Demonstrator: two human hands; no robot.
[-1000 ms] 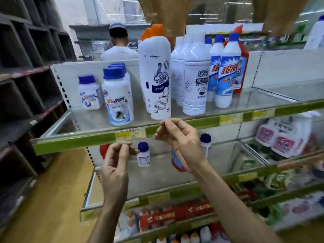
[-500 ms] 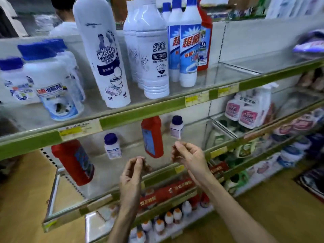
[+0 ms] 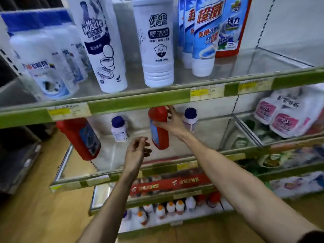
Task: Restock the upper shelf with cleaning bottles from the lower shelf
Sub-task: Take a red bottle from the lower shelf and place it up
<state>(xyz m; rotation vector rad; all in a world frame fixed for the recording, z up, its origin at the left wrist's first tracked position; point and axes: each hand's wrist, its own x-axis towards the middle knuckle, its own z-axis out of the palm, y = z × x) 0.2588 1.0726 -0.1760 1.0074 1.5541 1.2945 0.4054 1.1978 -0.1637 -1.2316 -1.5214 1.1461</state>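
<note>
Right hand [image 3: 171,121] is reaching under the upper shelf [image 3: 140,100] and holds the red bottle [image 3: 158,135] near its top: thumb across the front, the other fingers curled round the right side of the neck. The red bottle is on the lower shelf [image 3: 108,160], about mid-width and set back from the front edge. Can't tell if its base is on the glass or just off it.

Left hand [image 3: 136,152] hangs just below and left of the bottle's base. Its fingers are loosely curled with a narrow gap, holding nothing and not touching the bottle.

Also on the lower shelf:
- A second red bottle [image 3: 82,137] well to the left.
- A small white bottle with a blue cap [image 3: 119,128] between the two red ones.
- Another small blue-capped bottle [image 3: 190,118] just behind the right hand.

The upper shelf is part stocked:
- Squat white jars with blue lids [image 3: 43,64] on the left, blurred.
- Two tall white bottles [image 3: 105,50] in the middle.
- Blue-and-white bottles [image 3: 203,41] to the right of those.
- A red container [image 3: 231,28] behind them.
- Bare glass at the far right.

Pink-labelled packs [image 3: 280,118] sit in the next bay on the right. Rows of small orange-capped bottles [image 3: 161,210] are on a shelf further down. The floor [image 3: 26,199] is wood-toned.
</note>
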